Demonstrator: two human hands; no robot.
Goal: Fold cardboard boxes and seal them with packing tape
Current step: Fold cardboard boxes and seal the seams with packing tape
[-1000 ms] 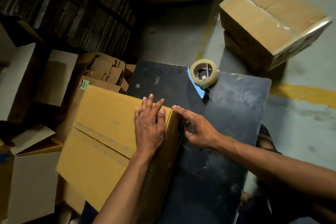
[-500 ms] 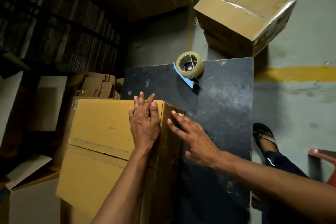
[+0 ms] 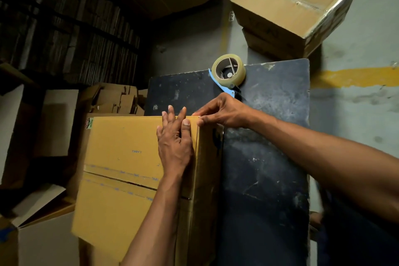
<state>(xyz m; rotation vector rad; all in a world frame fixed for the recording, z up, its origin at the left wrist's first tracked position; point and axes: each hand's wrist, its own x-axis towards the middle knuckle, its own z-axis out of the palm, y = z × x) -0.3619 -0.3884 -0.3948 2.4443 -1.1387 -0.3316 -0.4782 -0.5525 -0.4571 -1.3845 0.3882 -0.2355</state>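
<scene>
Atop the smooth cardboard box (image 3: pixel 125 153), left hand (image 3: pixel 174 142) lies flat; right hand (image 3: pixel 224 112) pinches its corner.

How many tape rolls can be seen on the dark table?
1: the tape roll sits in its blue dispenser at the far edge of the dark table. Others may be hidden.

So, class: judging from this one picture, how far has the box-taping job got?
Done: two sealed boxes sit stacked beyond the table. In hand: left hand presses flat on the yellow box; right hand pinches its far corner. Left: the tape dispenser lies untouched; the flap seam looks untaped.
</scene>
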